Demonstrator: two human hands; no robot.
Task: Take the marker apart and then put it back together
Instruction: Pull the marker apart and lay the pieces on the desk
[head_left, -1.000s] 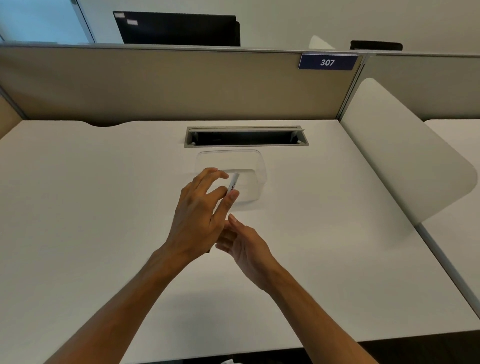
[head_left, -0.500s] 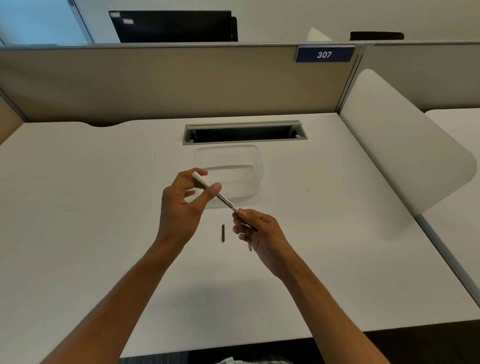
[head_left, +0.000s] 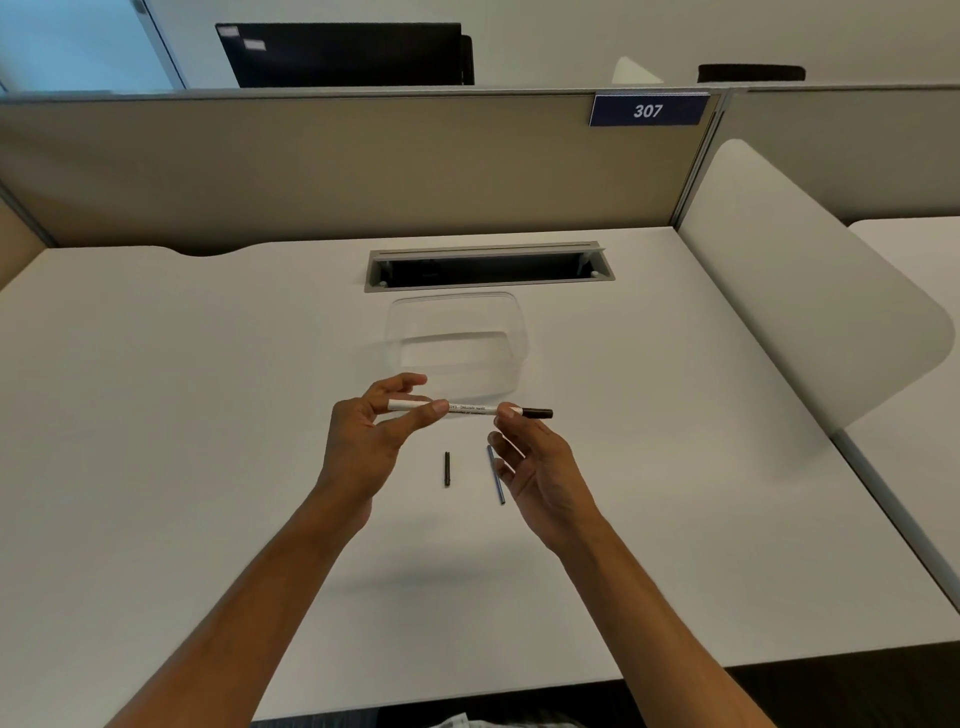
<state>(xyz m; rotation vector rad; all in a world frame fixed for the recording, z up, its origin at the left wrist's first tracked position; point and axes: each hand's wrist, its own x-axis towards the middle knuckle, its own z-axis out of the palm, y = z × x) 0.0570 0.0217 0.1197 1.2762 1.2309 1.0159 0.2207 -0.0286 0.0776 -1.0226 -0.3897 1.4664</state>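
Observation:
A slim white marker (head_left: 470, 408) with a black end on its right lies level in the air above the white desk (head_left: 156, 415). My left hand (head_left: 371, 441) pinches its white left end between thumb and fingers. My right hand (head_left: 530, 462) touches the marker near the black end with thumb and forefinger, the other fingers spread. Below, on the desk, lie a short black piece (head_left: 447, 468) and a thin bluish-grey rod (head_left: 496, 474), partly hidden by my right hand.
A clear plastic container (head_left: 457, 312) stands just behind the hands. Behind it is a grey cable slot (head_left: 488, 265) in the desk. A beige partition (head_left: 311, 166) closes the back; a white divider (head_left: 810, 291) stands at the right.
The marker has swung from tilted to level and its black end now points right. My hands have moved apart along it. The view has shifted slightly.

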